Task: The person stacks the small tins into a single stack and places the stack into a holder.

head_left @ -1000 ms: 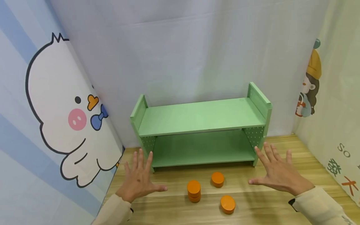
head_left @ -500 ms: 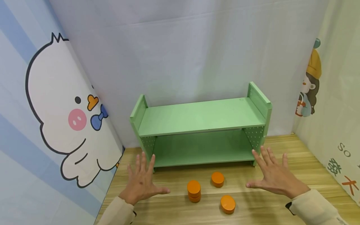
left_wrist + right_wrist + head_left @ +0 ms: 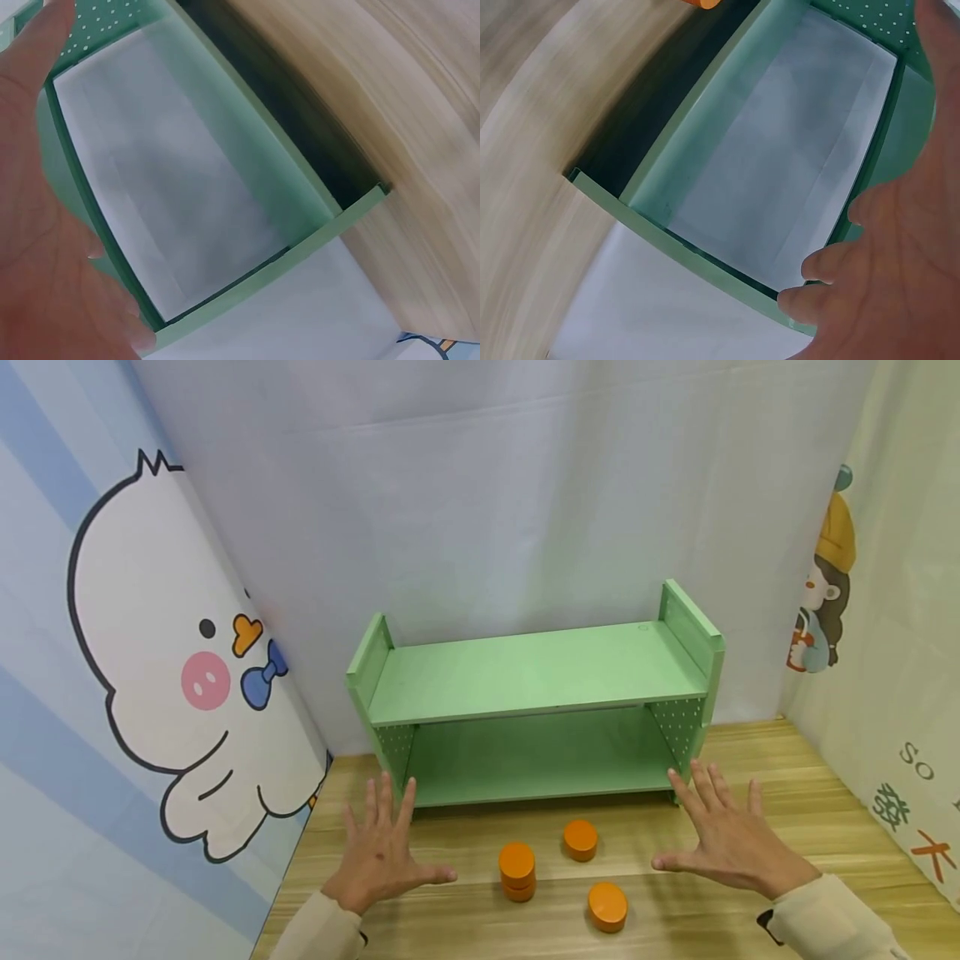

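My left hand hovers with fingers spread, left of the orange discs and in front of the shelf's left end. On the other side my right hand is spread the same way and holds nothing. Between them are several orange round discs: a stack of two, a single disc behind it to the right, and another disc nearer the front. Behind them stands a green two-level shelf. Both wrist views show the shelf, with the left palm and right palm at the edges.
The discs and shelf stand on a wood-grain table. A pale grey cloth hangs behind the shelf. Printed cloths close in both sides, a white duck on the left and lettering on the right.
Both hands have drifted slightly inward and toward the front edge, fingers still spread. The discs and the shelf have stayed in place.
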Demonstrator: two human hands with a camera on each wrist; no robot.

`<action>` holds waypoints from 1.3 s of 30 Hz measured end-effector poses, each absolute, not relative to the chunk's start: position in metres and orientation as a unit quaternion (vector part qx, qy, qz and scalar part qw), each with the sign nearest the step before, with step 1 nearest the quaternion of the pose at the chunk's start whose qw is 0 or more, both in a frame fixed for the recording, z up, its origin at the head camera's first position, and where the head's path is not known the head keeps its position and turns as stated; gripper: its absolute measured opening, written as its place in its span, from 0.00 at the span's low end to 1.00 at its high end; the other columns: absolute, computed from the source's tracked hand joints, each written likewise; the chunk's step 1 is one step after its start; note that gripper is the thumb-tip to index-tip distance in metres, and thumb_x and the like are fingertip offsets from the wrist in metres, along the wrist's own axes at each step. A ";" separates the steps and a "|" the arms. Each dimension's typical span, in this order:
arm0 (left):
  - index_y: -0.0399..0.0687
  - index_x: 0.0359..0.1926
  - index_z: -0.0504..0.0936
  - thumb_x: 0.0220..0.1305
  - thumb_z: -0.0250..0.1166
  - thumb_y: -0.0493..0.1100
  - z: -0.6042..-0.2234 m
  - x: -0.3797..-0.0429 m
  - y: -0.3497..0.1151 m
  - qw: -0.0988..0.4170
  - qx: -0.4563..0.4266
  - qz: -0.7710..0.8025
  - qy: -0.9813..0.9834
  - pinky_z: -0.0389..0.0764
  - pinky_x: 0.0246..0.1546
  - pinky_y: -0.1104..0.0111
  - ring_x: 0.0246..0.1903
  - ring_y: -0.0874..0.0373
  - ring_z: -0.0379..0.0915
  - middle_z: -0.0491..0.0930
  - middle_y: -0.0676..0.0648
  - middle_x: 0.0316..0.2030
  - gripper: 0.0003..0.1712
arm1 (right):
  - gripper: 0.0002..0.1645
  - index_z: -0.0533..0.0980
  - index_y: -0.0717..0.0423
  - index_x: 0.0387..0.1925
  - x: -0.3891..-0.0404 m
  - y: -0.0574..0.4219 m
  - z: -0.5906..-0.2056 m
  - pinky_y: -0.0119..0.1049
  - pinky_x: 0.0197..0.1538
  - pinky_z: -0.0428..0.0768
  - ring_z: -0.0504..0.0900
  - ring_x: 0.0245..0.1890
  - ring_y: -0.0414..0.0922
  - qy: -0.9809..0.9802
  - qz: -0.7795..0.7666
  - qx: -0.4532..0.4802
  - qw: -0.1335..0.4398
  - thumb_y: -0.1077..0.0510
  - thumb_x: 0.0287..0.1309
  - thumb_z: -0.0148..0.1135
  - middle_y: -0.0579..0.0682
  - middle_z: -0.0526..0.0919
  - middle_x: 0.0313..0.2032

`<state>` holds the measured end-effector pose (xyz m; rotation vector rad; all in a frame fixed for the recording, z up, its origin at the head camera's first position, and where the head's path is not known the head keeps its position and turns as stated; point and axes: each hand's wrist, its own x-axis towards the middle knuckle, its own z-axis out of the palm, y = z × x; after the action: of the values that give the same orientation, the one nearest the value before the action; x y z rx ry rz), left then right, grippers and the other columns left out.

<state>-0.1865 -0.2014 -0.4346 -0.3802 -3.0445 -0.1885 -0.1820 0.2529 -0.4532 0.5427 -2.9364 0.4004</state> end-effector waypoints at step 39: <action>0.41 0.79 0.48 0.41 0.65 0.84 -0.487 -0.185 -0.175 -0.022 -0.131 -0.179 -0.975 0.41 0.64 0.24 0.74 0.31 0.31 0.36 0.29 0.76 0.77 | 0.71 0.50 0.62 0.77 -0.174 0.237 -0.503 0.80 0.61 0.54 0.59 0.68 0.72 -0.959 0.169 0.216 0.079 0.26 0.46 0.70 0.73 0.56 0.71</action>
<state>-0.1852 -0.1753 -0.4867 -0.4167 -3.1065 -0.5715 -0.1739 0.2371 -0.5028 0.6458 -2.8681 0.5042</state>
